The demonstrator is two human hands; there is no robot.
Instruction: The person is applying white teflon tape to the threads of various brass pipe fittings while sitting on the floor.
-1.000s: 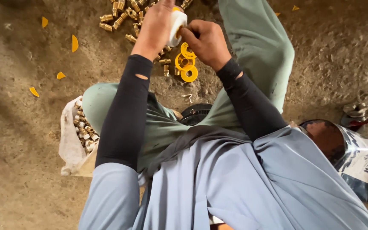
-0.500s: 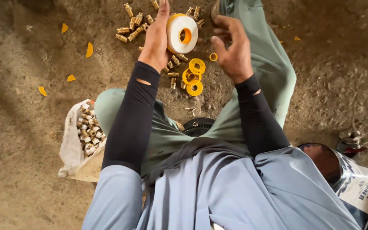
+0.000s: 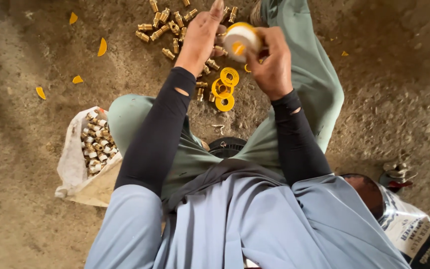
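I sit on a dirt floor with my legs spread. My right hand (image 3: 273, 67) grips a roll of white tape on a yellow spool (image 3: 240, 40), held up in front of me. My left hand (image 3: 201, 36) is right beside the roll, index finger pointing up. Its thumb and fingers pinch a small brass fitting (image 3: 219, 49), which is mostly hidden. Both hands hover above a pile of brass fittings (image 3: 167, 25) on the ground.
Three empty yellow spools (image 3: 224, 89) lie below the hands. A white bag of taped fittings (image 3: 94, 144) sits by my left knee. Yellow chips (image 3: 102, 47) dot the ground at left. A printed sack (image 3: 414, 234) and a black round object (image 3: 225, 146) lie close to me.
The tape roll went from my left hand's grasp to my right hand. Both hands shifted slightly right, and the left index finger lifted.
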